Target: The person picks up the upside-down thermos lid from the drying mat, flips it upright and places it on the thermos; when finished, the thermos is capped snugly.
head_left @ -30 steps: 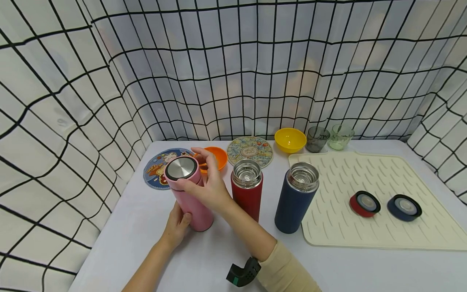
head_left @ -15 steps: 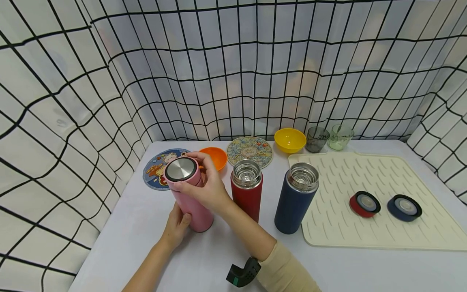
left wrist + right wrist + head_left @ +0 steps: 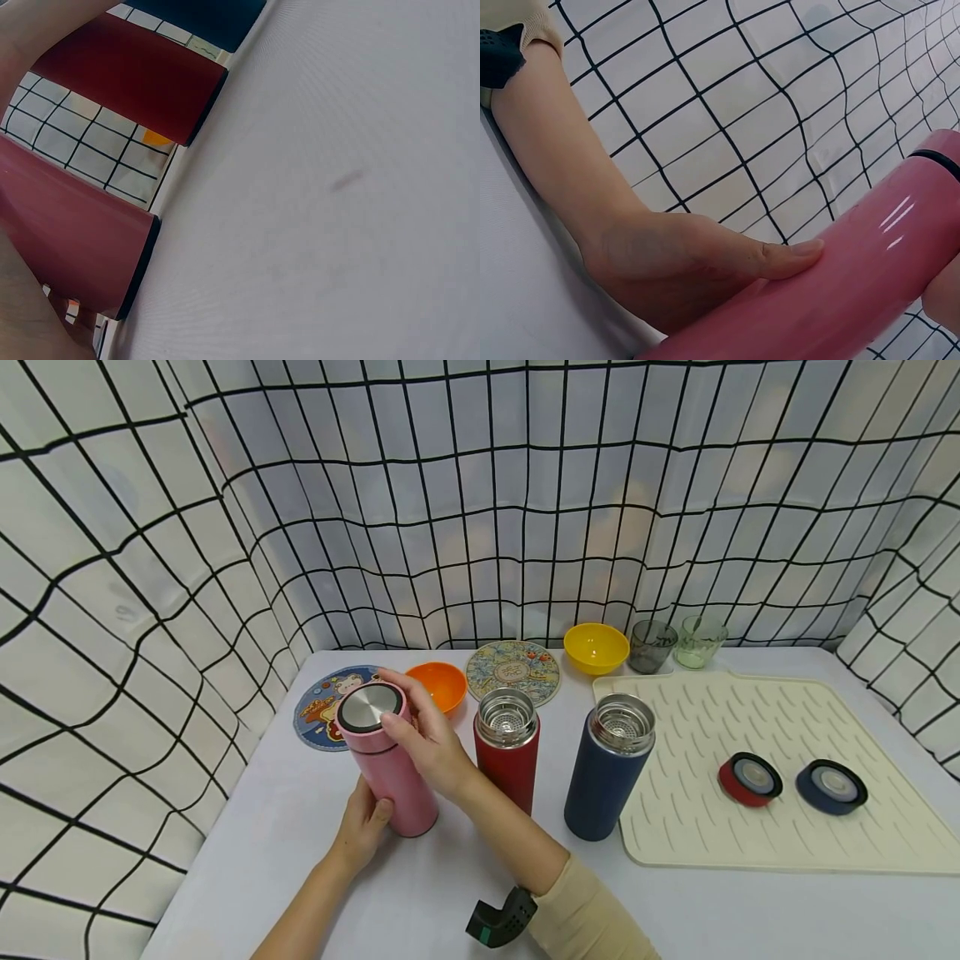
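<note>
The pink flask (image 3: 402, 793), toward the table's left edge (image 3: 251, 802), remains lidded, your left hand (image 3: 360, 828) gripping its body and your right hand (image 3: 437, 747) its lid (image 3: 366, 708), while the red flask (image 3: 510, 768) and blue flask (image 3: 606, 787) stand uncapped.

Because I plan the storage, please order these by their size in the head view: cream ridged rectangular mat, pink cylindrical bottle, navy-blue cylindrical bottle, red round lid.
1. Cream ridged rectangular mat
2. Pink cylindrical bottle and navy-blue cylindrical bottle: too alike to rank
3. Red round lid
</note>
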Motion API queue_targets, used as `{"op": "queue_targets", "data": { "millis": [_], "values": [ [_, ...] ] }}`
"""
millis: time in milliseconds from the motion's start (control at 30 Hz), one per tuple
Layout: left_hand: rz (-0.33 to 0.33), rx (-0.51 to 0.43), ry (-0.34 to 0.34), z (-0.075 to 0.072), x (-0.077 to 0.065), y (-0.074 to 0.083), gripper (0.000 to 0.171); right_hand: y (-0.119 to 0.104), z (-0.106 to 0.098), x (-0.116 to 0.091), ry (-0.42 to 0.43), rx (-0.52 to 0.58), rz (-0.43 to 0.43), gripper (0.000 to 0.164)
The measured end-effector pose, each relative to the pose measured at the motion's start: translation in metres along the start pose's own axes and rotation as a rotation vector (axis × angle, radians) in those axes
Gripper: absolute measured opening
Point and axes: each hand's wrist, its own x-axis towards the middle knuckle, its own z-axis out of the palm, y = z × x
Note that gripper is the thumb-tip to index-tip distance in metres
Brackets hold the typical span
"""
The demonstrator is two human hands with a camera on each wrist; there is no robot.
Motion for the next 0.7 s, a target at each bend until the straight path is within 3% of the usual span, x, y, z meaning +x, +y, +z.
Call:
{"op": "queue_targets", "data": {
  "millis": [200,500,700],
  "values": [
    [-0.002,0.01,-0.008,-0.0008,-0.0007,0.0004,0.044,0.0011,0.001,-0.0015,0.062,-0.046,0.047,0.058],
    [0.009,-0.005,-0.006,-0.0003,-0.0001,-0.0012,0.045,0.0005,-0.0017,0.0009,-0.029,-0.041,-0.013,0.049],
    [0.006,0.008,-0.005,-0.0007,-0.0007,-0.0005,0.045,0.0006,-0.001,0.0003,0.002,0.015,0.027,0.052]
  ]
}}
